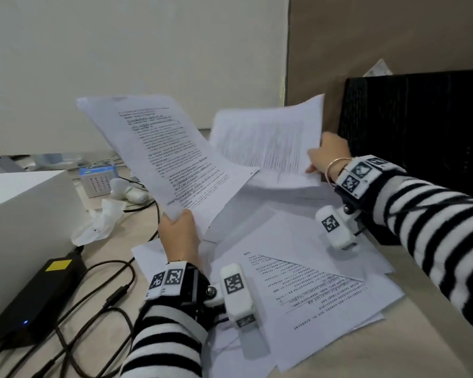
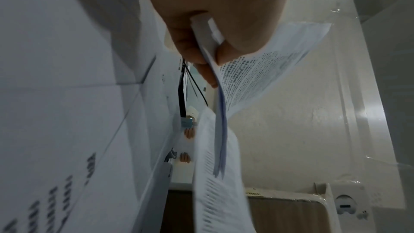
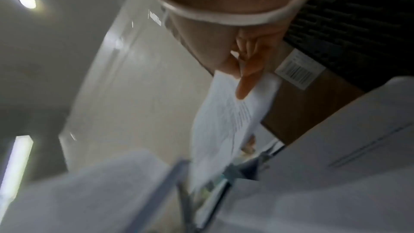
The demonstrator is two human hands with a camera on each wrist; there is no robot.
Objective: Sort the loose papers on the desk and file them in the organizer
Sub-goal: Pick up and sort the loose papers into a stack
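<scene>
Loose papers [image 1: 311,282], thin white printed sheets, lying fanned on the beige desk [image 1: 366,350].
Pinching a few-sheet stack [image 1: 164,156] at its lower edge with left hand [image 1: 179,236]; gripping one curling sheet [image 1: 268,140] with right hand [image 1: 327,156], just beside the black mesh organizer [image 1: 421,126], contents not visible.

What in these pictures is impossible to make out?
- Print on the left-hand sheets: too small to read in the head view.
- Right-hand sheet: its text is motion-blurred in head and right wrist views.
- Black organizer: cut off by the head view's edge; its slots are unseen.
- Left hand fingers: hidden behind paper in the head view.
</scene>
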